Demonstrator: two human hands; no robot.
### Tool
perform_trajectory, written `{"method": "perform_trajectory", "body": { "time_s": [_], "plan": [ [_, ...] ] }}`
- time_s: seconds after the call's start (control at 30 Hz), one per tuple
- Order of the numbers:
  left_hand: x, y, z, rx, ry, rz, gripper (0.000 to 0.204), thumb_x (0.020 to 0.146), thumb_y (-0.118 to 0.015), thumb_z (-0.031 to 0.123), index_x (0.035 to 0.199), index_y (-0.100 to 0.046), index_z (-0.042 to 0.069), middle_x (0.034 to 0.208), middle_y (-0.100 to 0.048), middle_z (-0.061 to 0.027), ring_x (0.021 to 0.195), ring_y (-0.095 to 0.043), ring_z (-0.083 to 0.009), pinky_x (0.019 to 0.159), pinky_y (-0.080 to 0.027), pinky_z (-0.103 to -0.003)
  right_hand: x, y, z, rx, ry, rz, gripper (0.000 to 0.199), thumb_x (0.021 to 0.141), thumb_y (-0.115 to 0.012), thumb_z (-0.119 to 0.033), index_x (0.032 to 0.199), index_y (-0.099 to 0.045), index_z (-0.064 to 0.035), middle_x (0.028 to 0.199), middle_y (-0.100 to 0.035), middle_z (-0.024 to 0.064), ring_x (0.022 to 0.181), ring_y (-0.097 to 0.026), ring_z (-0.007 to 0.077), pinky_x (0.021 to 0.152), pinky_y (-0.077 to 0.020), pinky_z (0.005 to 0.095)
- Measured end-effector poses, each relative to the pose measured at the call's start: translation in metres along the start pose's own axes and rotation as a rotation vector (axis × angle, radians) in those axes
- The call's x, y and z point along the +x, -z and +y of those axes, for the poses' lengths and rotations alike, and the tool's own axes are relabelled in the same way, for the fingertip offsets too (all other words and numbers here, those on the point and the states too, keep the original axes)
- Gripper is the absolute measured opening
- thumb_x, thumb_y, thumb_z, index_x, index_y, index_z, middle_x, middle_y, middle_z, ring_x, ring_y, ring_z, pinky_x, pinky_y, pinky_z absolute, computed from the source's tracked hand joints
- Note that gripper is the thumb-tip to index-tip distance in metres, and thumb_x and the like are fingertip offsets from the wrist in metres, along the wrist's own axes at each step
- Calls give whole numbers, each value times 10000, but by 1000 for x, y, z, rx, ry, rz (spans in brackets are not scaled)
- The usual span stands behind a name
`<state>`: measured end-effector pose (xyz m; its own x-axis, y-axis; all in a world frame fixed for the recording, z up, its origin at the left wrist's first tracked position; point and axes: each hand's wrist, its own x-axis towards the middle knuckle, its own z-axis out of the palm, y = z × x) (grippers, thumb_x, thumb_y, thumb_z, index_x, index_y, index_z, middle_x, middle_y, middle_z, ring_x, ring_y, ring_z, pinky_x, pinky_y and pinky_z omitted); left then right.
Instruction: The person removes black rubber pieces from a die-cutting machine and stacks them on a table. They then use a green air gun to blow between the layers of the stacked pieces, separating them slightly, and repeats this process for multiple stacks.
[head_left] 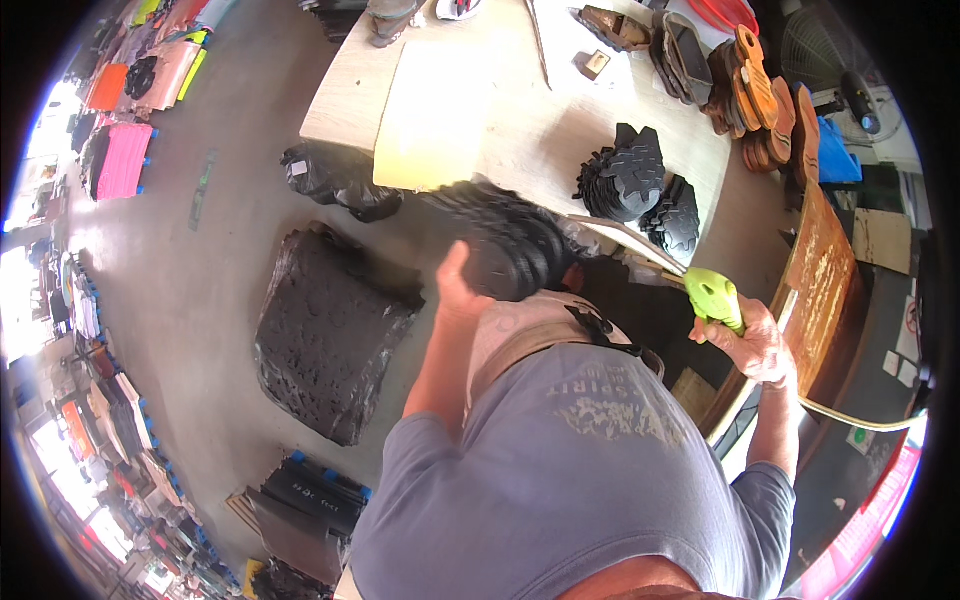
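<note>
In front of my body, my left hand (462, 288) is closed at the near side of a stack of black ridged shoe soles (510, 245). The stack is tilted and smeared by motion; my fingertips are partly hidden behind it. Off to the right, my right hand (752, 342) is wrapped around the bright green handle of a tool (713, 300). A long thin light strip runs from the handle toward the table's front edge; I cannot tell whether it belongs to the tool. More black sole pieces (622, 175) stand in piles on the table (530, 120), beyond my right hand.
A yellow sheet (425, 130) hangs over the table's front edge. Beneath it lies a black plastic bag (340, 180). On the floor to the left sits a large black bundle (335, 330). Orange-brown shoe lasts or soles (755, 90) lean at the far right, near a wooden board (825, 270).
</note>
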<state>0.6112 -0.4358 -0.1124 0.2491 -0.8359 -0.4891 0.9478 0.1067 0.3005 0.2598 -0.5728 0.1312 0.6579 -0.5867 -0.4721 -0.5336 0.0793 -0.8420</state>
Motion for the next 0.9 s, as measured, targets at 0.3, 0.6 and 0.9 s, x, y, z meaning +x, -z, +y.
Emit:
{"method": "perform_trajectory", "body": {
  "time_s": [0.3, 0.6, 0.9],
  "plan": [
    [-19, 46, 62, 125, -483, -122, 582, 990, -516, 457, 1397, -557, 44, 1384, -603, -138, 1253, -581, -330, 1088, -461, -508, 14, -15, 9, -474, 19, -76, 326, 903, -742, -211, 1096, -656, 38, 884, -696, 239, 797, -644, 429, 757, -505, 470],
    [-27, 56, 41, 118, -466, -163, 607, 1020, -485, 448, 1463, -505, 33, 1453, -562, -113, 1328, -531, -313, 1126, -425, -482, 72, -17, 138, -938, -372, -182, 409, 883, -728, -327, 1082, -653, 22, 1041, -703, 251, 1041, -670, 432, 930, -525, 508],
    [-42, 29, 36, 175, -436, -59, 746, 959, -543, 565, 1476, -488, 30, 1417, -589, -166, 1281, -578, -364, 1103, -467, -519, 211, -99, 171, -118, 15, -68, 505, 978, -674, -384, 1336, -618, -33, 1148, -720, 170, 1052, -691, 297, 953, -538, 397]
  ]
}}
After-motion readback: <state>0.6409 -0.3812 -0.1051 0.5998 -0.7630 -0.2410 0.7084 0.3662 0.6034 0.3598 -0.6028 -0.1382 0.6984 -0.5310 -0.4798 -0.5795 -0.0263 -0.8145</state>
